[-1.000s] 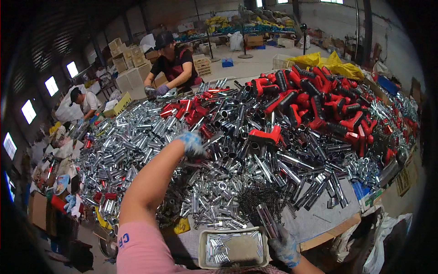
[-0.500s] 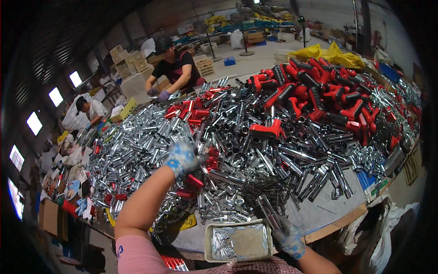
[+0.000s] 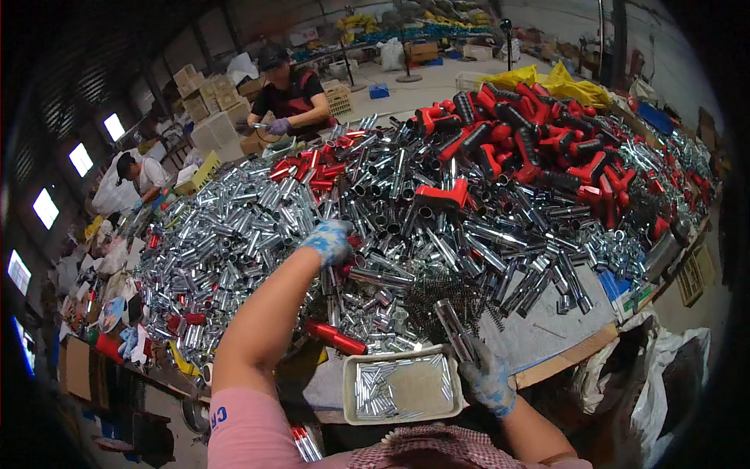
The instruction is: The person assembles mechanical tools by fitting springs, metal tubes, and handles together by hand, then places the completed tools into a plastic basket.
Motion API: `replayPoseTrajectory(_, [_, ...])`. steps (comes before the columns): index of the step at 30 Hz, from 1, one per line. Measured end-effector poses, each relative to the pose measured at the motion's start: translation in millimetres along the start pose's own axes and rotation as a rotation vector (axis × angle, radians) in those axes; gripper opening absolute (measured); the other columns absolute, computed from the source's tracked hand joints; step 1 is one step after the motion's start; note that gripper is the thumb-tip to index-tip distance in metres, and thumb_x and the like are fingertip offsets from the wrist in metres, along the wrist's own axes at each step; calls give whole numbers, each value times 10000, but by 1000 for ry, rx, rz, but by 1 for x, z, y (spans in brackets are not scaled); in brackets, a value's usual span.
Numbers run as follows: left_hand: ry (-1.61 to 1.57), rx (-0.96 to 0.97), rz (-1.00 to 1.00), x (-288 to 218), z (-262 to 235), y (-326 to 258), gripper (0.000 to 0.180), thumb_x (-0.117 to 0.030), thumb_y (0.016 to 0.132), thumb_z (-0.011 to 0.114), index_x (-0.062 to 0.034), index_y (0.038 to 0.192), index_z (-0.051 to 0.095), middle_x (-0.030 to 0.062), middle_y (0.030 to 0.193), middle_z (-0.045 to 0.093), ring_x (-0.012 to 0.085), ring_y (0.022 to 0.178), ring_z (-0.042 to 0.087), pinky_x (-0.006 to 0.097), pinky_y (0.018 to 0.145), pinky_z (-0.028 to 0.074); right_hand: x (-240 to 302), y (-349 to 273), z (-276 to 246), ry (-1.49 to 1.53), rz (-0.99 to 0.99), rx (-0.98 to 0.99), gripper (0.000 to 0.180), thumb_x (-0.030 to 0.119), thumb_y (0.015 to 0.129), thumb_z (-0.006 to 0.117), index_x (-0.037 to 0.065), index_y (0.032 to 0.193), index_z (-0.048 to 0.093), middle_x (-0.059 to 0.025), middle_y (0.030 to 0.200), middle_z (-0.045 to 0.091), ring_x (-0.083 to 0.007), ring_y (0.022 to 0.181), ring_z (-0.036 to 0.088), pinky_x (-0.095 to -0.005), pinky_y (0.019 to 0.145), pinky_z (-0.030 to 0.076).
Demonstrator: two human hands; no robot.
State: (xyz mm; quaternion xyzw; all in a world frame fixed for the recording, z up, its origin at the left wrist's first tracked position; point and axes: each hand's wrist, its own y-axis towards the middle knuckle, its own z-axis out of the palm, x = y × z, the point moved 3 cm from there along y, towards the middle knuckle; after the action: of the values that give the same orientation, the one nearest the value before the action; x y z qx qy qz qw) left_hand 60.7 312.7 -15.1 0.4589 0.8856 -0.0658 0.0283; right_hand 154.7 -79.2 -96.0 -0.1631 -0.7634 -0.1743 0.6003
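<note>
In my right hand [image 3: 488, 379], gloved in blue and white, a shiny metal tube [image 3: 451, 322] is gripped, tilted up and away beside the tray. My left hand [image 3: 328, 241], in a matching glove, reaches into the middle of the heap of chromed tubes [image 3: 234, 242], against some red pieces [image 3: 355, 241]. Its fingertips are mostly hidden there. A red tube [image 3: 336, 338] lies at the heap's near edge, just behind the tray. The shallow cream tray [image 3: 402, 419] in front of me holds small metal pins [image 3: 375, 391].
Red and black handles [image 3: 531, 144] are piled at the back right. Dark coiled springs [image 3: 445, 301] lie behind the held tube. White plastic sacking [image 3: 664, 391] hangs by the right edge. Across the heap one co-worker [image 3: 289, 98] handles parts; another person [image 3: 141, 178] bends at far left.
The view has shifted a little. My left hand has moved right, further into the red pieces. The red tube now lies closer to the tray. My right hand still grips its metal tube.
</note>
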Motion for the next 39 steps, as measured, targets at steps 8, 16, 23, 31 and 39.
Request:
replayPoseTrajectory(8, [-1790, -250, -149, -6, 3, -136, 370, -131, 865, 605, -41, 1221, 558, 98, 983, 657, 204, 880, 634, 326, 767, 531, -2, -4, 5, 134, -34, -33, 459, 110, 880, 574, -23, 1309, 480, -141, 1163, 600, -232, 1091, 558, -345, 961, 427])
replayPoseTrajectory(16, [-2380, -161, -288, -83, 40, -245, 371, -377, 974, 428, -57, 1091, 575, 121, 860, 609, 214, 669, 561, 350, 599, 474, 49, -23, -14, 532, 165, -38, 458, 209, 845, 620, 58, 1257, 489, 30, 704, 481, -81, 577, 475, -235, 484, 396])
replayPoseTrajectory(23, [-844, -567, 266, -105, 31, -308, 344, -230, 848, 604, -45, 1138, 615, 49, 913, 615, 134, 805, 601, 287, 722, 501, 61, -89, -1, 296, 284, 272, 430, 157, 829, 656, -5, 1217, 568, -39, 975, 612, -134, 816, 578, -257, 723, 466])
replayPoseTrajectory(31, [-1405, -85, -59, -122, 38, -346, 590, -267, 827, 739, 3, 1297, 506, 124, 1147, 626, 222, 1050, 606, 374, 951, 472, 75, -119, 39, -5, 123, 655, 515, 160, 876, 606, 32, 1356, 467, -116, 1004, 654, -184, 843, 630, -312, 796, 508])
replayPoseTrajectory(39, [-2270, -5, 41, -189, 86, -339, 625, -372, 824, 728, -110, 1303, 423, 163, 1073, 611, 260, 966, 618, 379, 793, 546, 38, -136, 109, 1346, 552, 833, 492, 327, 877, 676, 34, 1233, 502, -64, 838, 590, -109, 625, 551, -235, 530, 434])
